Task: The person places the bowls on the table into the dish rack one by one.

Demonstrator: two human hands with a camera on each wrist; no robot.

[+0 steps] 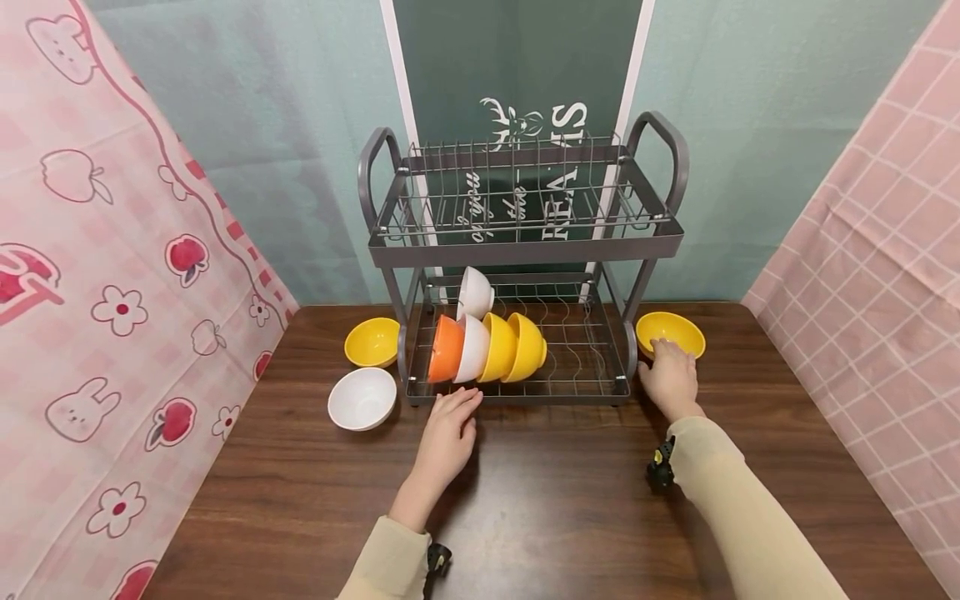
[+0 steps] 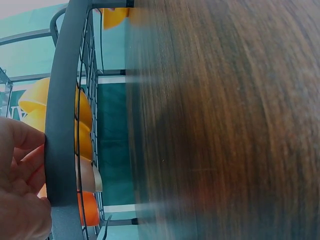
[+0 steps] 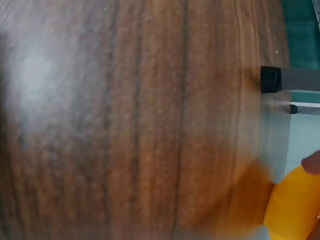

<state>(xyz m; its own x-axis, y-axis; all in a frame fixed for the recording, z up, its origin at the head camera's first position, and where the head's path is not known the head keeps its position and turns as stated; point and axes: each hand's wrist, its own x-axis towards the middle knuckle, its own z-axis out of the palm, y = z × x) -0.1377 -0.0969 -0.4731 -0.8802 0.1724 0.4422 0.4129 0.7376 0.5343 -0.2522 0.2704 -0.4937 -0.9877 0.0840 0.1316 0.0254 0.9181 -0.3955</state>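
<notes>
A grey two-tier dish rack (image 1: 517, 398) stands on the table. On its lower tier, tipped on their sides in a row, are an orange bowl (image 1: 444, 350), a white bowl (image 1: 471, 354) and two yellow bowls (image 1: 530, 350); another white bowl (image 1: 474, 293) sits behind them. My left hand (image 1: 447, 433) has its fingertips at the rack's front rail (image 2: 62, 125), below the row, with relaxed fingers. To the right of the rack, my right hand (image 1: 670, 379) grips the near rim of a yellow bowl (image 1: 675, 327), thumb outside it in the right wrist view.
Left of the rack, a yellow bowl (image 1: 372, 342) and a white bowl (image 1: 362, 400) stand upright on the wooden table (image 1: 555, 500). The upper tier (image 1: 525, 243) reaches over the lower one. Cloth hangs at the back and both sides, including a pink curtain (image 1: 127, 367).
</notes>
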